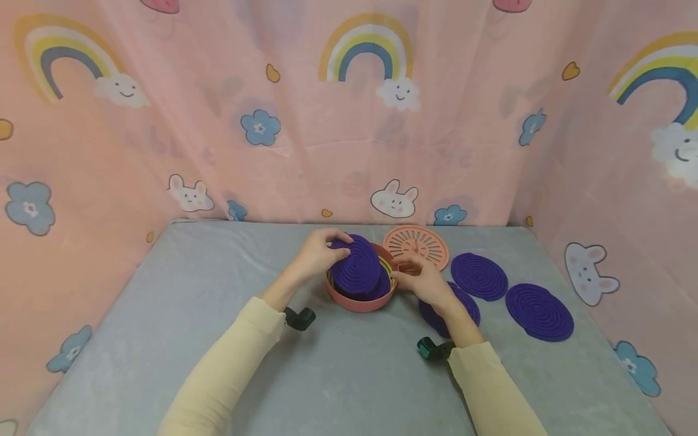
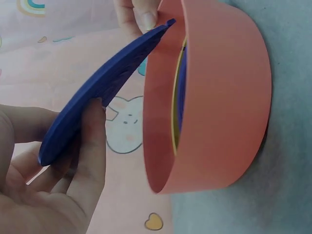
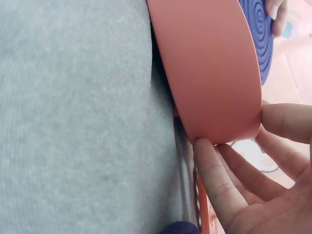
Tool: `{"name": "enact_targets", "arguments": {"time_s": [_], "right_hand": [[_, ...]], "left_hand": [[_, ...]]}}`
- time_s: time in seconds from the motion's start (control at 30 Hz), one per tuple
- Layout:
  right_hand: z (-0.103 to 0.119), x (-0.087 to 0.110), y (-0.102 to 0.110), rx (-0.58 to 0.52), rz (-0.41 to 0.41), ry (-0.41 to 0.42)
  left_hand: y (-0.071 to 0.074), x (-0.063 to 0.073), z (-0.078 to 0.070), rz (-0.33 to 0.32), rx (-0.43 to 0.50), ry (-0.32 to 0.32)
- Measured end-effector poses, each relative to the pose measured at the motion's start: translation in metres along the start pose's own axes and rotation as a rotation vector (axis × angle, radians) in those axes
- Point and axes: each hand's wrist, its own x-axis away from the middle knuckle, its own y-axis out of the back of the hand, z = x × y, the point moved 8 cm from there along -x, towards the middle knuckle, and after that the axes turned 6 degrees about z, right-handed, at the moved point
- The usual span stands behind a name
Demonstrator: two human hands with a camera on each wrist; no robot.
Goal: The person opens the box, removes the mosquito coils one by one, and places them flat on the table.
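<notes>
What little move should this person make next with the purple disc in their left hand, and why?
Probably lower the purple disc flat into the pink bowl: the left hand holds it tilted over the bowl's opening, a second disc lies inside, and the right hand holds the bowl's side, which may steady it.

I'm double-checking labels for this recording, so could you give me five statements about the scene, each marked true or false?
1. The left hand holds a purple disc at a tilt. True.
2. The right hand touches the pink bowl. True.
3. The tabletop is bare. False: a slotted pink disc and three more purple discs lie on the table.
4. The bowl is empty. False: a yellow edge and something purple show inside it.
5. Both sleeves are cream. True.
</notes>
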Motion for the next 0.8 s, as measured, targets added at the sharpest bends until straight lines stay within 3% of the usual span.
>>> {"name": "enact_targets", "arguments": {"time_s": [0.43, 0.8], "right_hand": [[0.001, -0.001, 0.0, 0.008, 0.001, -0.004], [0.002, 0.001, 0.001, 0.017, 0.002, 0.01]], "left_hand": [[0.031, 0.022, -0.01, -0.054, 0.016, -0.063], [0.06, 0.048, -0.001, -0.138, -0.012, -0.075]]}}
